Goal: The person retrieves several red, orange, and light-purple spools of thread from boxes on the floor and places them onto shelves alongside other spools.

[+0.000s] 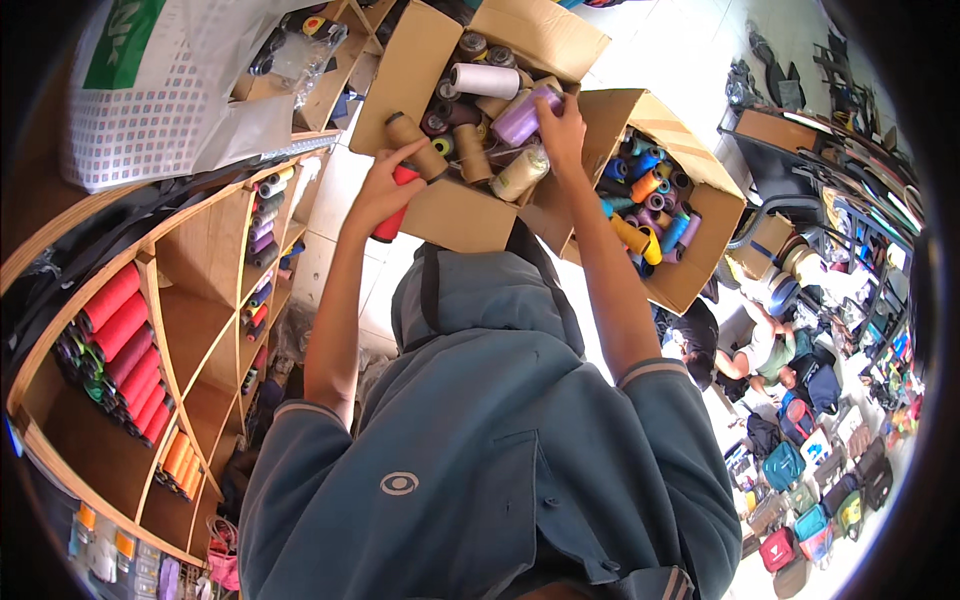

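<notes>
To my left a wooden shelf unit (195, 325) curves past, with red spools (138, 365) stacked in one of its compartments. Ahead of me is an open cardboard box (465, 217), flaps spread, filled with thread spools in brown, white and cream. Just beside it, on my right, a second cardboard box (712, 230) holds smaller, brighter spools. My right fingers (571, 110) are closed around one end of a purple spool (516, 120), which lies tilted over the others in the nearer box. A brown spool (408, 135) leans at that box's left side. My left fingers (405, 153) grasp a slanting red spool (392, 218) outside the near left corner, the index stretched over the brown one; whether it touches, I cannot tell.
</notes>
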